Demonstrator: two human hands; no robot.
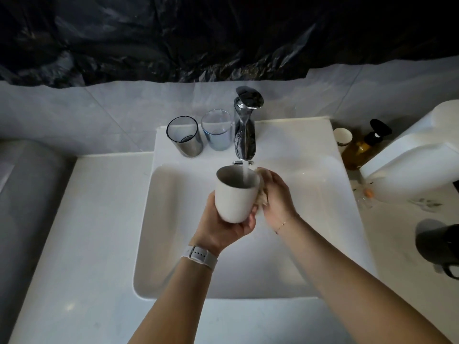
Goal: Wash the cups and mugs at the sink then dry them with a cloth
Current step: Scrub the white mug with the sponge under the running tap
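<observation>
My left hand [223, 227] grips a white cup [234, 194] from below, upright over the white sink [173, 244]. Water runs from the chrome tap [244, 130] into the cup. My right hand [275, 194] holds a pale cloth or sponge [262, 198] against the cup's right side. Two glass tumblers stand on the sink's back ledge, left of the tap: a smoky dark one [185, 136] and a bluish one [216, 130]. A dark mug [438, 244] sits on the counter at the right edge.
A small paper-like cup [342, 137] and an amber pump bottle [362, 147] stand right of the sink. A large white container [409, 157] lies tilted beside them. White counter [87, 232] stretches to the left. Black plastic sheet covers the wall above.
</observation>
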